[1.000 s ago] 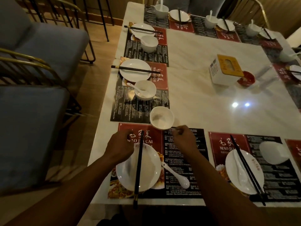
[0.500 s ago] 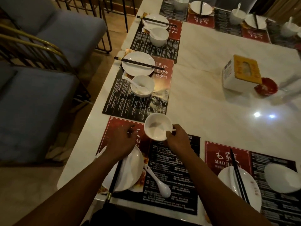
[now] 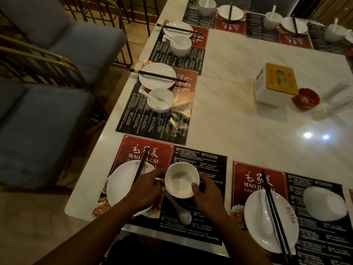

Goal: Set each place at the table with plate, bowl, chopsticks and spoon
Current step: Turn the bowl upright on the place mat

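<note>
Bowl (image 3: 181,179) lower centre, rim pinched by right hand (image 3: 207,196); spoon (image 3: 176,207) just below, handle toward left hand (image 3: 147,190), grip perhaps unclear.

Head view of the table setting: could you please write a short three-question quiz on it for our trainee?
1. True or false: the bowl being held is upside down.
2. Fill in: across the plate under the left hand lie the ____.
3. The right hand grips: A the plate, B the bowl, C nothing.
Key: 1 false; 2 chopsticks; 3 B.
</note>
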{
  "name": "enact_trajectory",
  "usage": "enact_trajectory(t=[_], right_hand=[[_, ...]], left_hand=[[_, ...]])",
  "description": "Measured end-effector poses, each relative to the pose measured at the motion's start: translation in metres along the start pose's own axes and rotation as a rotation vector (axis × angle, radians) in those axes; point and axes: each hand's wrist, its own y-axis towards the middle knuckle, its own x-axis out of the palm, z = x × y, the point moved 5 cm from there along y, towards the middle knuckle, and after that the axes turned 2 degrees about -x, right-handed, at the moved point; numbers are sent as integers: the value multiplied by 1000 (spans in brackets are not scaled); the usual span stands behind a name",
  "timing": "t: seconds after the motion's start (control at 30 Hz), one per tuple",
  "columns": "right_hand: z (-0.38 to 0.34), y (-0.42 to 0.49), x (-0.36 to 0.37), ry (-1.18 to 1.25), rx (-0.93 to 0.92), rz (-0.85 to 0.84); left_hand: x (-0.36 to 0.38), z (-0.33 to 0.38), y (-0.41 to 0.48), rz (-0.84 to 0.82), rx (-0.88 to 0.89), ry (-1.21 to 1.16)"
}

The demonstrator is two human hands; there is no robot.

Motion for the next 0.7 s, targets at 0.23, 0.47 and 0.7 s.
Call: enact_trajectory(t=[0.23,0.47,0.7], right_hand=[[6,-6,5,-21,22,0],[6,-7,4,-15,20,-17],[24,-29,8,-68,104,31]], left_hand=[[9,-7,-5,-18,-24,-45],[10,-8,-8,-14,-25,-74],[7,-13,-8,-37,-10,-139]])
